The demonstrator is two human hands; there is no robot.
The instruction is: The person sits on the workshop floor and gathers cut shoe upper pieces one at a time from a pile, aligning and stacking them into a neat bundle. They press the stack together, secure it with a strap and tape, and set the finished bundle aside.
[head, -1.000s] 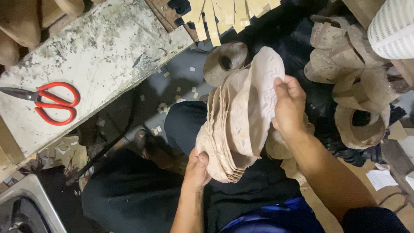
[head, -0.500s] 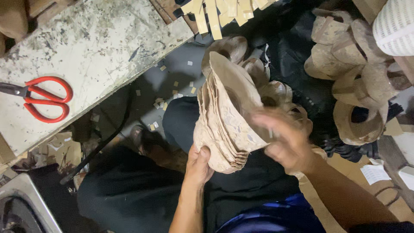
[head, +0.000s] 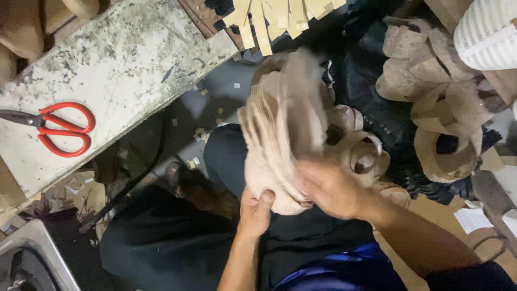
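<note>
One thick stack of beige flat pieces [head: 280,134] stands in the centre of the frame, above the person's lap. The left hand [head: 254,211] grips its lower edge, with the thumb pressed on the front. The right hand [head: 329,188] lies on the lower right side of the stack; it is blurred, so I cannot tell if its fingers are closed.

One pair of red scissors [head: 63,129] lies at the left on a worn, stained white table [head: 134,70]. Several curled beige pieces [head: 431,108] are heaped at the upper right, and their number is not clear. Small scraps lie on the grey floor [head: 226,91] under the table edge.
</note>
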